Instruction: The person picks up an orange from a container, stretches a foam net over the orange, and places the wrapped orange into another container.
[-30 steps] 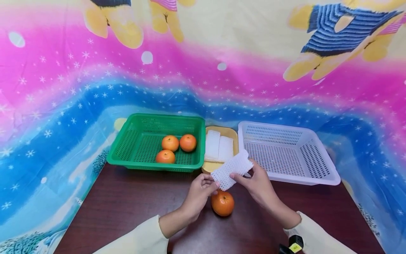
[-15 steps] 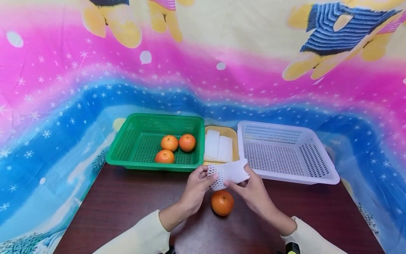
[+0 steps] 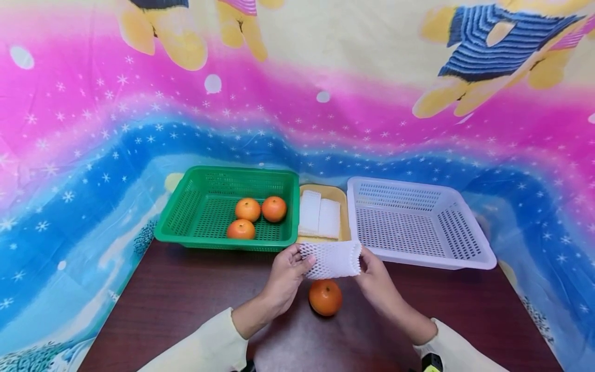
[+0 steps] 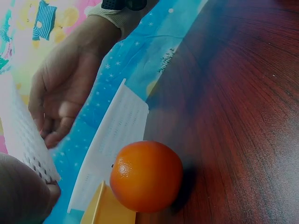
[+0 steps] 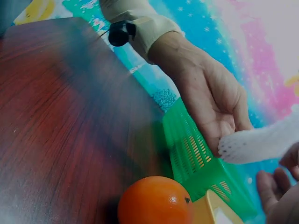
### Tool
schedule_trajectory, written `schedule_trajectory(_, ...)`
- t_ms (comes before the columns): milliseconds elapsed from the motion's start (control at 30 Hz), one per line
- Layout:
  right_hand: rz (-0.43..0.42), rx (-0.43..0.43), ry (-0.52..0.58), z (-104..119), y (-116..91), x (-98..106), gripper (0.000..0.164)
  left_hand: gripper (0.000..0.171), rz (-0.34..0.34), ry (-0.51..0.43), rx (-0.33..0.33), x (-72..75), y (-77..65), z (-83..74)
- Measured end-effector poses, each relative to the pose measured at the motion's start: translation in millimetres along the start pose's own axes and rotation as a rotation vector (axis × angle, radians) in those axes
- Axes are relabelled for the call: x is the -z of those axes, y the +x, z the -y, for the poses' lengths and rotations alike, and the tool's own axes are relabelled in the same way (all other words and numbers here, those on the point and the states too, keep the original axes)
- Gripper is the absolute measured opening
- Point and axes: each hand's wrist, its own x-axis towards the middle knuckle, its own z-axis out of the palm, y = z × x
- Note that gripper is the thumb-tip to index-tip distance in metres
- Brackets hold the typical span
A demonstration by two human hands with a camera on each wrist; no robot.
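Between both hands, above the table, is a white foam fruit net (image 3: 331, 259), lying sideways. My left hand (image 3: 284, 274) pinches its left end, thumb in front; in the right wrist view its fingers close on the net's mesh edge. My right hand (image 3: 378, 276) is at the net's other end, with fingertips partly hidden behind it; I cannot tell whether they pinch it. In the left wrist view the right hand's fingers (image 4: 57, 133) are bent beside the net. Just below the net, a single orange (image 3: 325, 298) sits on the dark wooden table (image 3: 186, 305).
At the back left a green basket (image 3: 228, 244) has 3 oranges (image 3: 248, 210) in it. Folded foam nets (image 3: 319, 214) lie in a yellow tray (image 3: 345, 206) at the middle. A white basket (image 3: 423, 261) stands back right, before a patterned cloth backdrop (image 3: 297, 103).
The foam net has come down from a slant to nearly level. My left hand has risen slightly, and my right thumb has moved off the net's front to its right end.
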Motion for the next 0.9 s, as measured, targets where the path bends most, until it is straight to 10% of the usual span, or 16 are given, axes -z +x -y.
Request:
schedule_trajectory(233, 0.115, -0.154, 0.202, -7, 10, 2, 0.045, 0.032, 0.078, 0.010, 0.000, 0.7, -0.3, 1.9)
schedule_trajectory(900, 0.220, -0.256, 0.260, -9, 17, 2, 0.068, 0.027, 0.035, 0.281, -0.062, 2.4, 1.9, 6.6)
